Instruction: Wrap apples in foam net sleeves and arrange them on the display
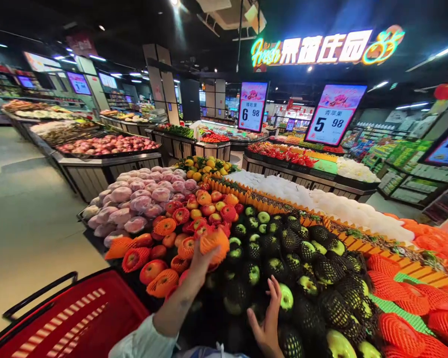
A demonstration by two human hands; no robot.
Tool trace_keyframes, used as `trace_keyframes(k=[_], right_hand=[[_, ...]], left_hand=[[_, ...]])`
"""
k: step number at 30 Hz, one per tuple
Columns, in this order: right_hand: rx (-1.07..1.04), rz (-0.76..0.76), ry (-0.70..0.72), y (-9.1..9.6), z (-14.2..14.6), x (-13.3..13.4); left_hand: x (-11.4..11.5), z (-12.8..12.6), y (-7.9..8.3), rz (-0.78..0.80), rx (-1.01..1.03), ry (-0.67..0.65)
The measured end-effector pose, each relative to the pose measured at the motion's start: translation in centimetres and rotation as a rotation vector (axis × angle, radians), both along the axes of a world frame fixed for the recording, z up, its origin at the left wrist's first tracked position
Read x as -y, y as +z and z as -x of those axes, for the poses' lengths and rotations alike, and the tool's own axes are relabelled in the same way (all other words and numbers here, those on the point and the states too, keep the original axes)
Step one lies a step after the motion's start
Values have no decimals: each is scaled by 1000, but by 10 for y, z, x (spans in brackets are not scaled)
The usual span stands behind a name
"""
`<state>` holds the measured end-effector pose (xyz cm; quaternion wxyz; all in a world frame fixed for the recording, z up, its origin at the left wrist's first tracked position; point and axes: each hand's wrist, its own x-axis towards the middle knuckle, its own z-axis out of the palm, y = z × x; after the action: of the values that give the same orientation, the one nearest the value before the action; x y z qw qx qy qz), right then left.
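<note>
An apple in an orange foam net (215, 244) is in the grip of my left hand (199, 263), held over the edge between two heaps. Below and behind it lie red apples (153, 271), many in red or orange foam nets. My right hand (267, 320) is open, fingers spread, holding nothing. It hovers above green apples in black foam nets (276, 268). One green apple (285, 297) shows its bare top right beside the right fingertips; whether they touch it I cannot tell.
A red shopping basket (78, 318) with a black handle stands at the lower left. Pale wrapped fruit (134, 199) and yellow fruit (209, 166) lie beyond. An orange picket divider (313, 219) borders white-wrapped produce (321, 199). Red-netted fruit (399, 333) lies right. Price screens (334, 117) hang above.
</note>
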<state>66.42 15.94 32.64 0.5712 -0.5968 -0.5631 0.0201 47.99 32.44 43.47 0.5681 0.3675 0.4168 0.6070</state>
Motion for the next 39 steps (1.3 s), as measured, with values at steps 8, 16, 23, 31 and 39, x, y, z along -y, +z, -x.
trace_keyframes(k=[8, 16, 23, 31, 39], right_hand=[[2, 1, 22, 8, -5, -2], [17, 9, 28, 19, -6, -2], [29, 10, 44, 19, -7, -2], [34, 15, 59, 21, -7, -1], [40, 23, 58, 18, -10, -3]], left_hand=[[-78, 148, 9, -33, -10, 484], [-66, 182, -49, 88, -667, 588], [-69, 174, -69, 46, -1343, 206], [-88, 167, -96, 38, -1667, -58], [-100, 144, -116, 80, -1622, -25]])
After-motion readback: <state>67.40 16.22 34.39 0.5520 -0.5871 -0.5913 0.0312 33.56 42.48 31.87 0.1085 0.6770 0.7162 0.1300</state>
